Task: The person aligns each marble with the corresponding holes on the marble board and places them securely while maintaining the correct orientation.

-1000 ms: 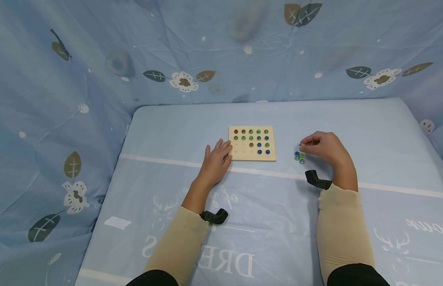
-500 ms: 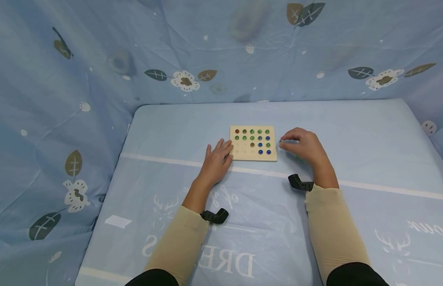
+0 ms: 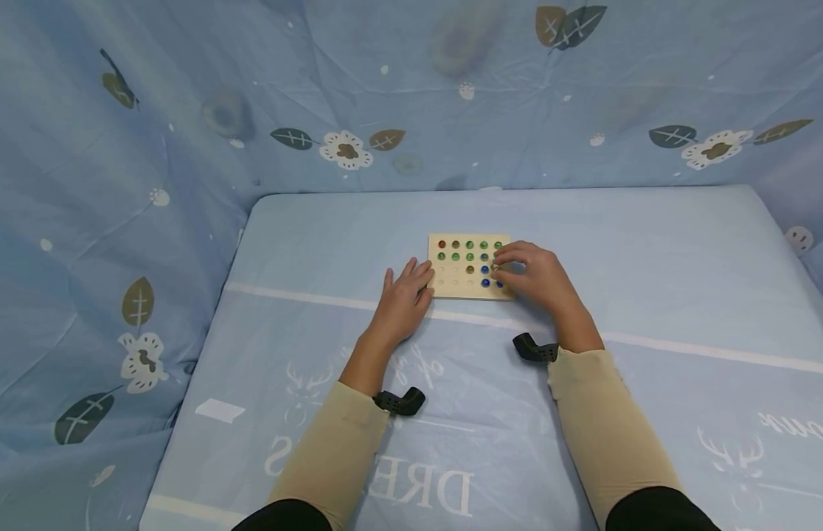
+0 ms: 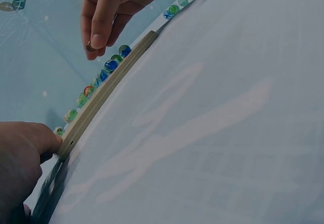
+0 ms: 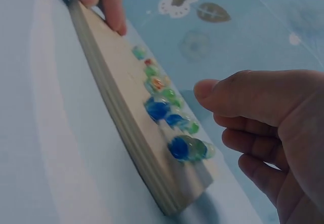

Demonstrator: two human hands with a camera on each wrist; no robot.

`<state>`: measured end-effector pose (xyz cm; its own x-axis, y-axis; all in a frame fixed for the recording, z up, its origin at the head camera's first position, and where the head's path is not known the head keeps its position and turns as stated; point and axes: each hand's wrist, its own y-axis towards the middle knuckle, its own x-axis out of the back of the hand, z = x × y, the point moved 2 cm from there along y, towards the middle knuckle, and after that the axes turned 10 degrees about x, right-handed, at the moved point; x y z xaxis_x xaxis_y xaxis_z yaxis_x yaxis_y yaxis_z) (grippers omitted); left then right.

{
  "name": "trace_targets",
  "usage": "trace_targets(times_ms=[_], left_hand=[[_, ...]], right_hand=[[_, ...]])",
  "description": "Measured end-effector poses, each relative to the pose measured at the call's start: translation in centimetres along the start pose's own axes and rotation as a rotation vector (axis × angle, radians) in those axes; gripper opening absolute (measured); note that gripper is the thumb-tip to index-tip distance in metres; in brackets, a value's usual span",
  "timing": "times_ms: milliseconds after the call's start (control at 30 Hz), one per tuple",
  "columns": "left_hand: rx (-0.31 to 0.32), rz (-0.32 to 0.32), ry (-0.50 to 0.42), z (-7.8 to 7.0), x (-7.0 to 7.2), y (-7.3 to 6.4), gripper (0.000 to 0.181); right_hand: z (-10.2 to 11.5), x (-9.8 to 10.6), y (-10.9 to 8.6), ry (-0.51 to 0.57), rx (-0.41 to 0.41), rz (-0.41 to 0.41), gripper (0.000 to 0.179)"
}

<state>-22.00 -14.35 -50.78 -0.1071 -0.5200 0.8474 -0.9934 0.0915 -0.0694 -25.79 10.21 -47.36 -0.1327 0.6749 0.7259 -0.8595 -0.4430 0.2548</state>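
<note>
A wooden board (image 3: 451,289) lies on the table, with glass marbles (image 3: 470,257) in rows of round hollows. Several hollows at its near left hold no marble. Spread fingers of my left hand (image 3: 400,301) touch the board's left edge. Over the right part of the board, my right hand (image 3: 536,274) pinches a brownish marble (image 4: 90,46) between thumb and fingertips. It is above the set marbles, apart from them, in the left wrist view. In the right wrist view my thumb (image 5: 206,93) hides the held marble.
A few loose green and blue marbles (image 4: 174,8) lie on the table beyond the board's right end; my right hand hides them in the head view. Patterned blue cloth (image 3: 411,88) hangs behind and left of the table. A white patch (image 3: 219,411) lies at the left.
My right hand has carried the pinched marble leftward from beside the loose marbles to above the board. My left hand has stayed at the board's edge.
</note>
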Motion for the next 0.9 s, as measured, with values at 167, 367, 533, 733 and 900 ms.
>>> trace_targets(times_ms=[167,367,533,733,900], left_hand=[[-0.007,-0.003,0.002,0.0,0.0,0.1,0.044],[-0.003,0.007,0.000,0.0,0.0,0.1,0.045],[-0.006,0.009,0.005,0.0,0.0,0.1,0.045],[-0.013,0.010,0.016,0.1,0.0,0.1,0.045],[-0.019,0.007,0.029,0.1,0.0,0.1,0.045]], right_hand=[[0.7,-1.1,0.4,0.000,0.053,0.037,0.023],[1.0,-2.0,0.5,-0.026,0.119,0.067,0.023],[1.2,-2.5,0.7,-0.053,0.128,0.083,0.024],[1.5,-2.8,0.9,-0.092,0.126,0.096,0.023],[1.7,-3.0,1.0,-0.122,0.138,0.112,0.024]])
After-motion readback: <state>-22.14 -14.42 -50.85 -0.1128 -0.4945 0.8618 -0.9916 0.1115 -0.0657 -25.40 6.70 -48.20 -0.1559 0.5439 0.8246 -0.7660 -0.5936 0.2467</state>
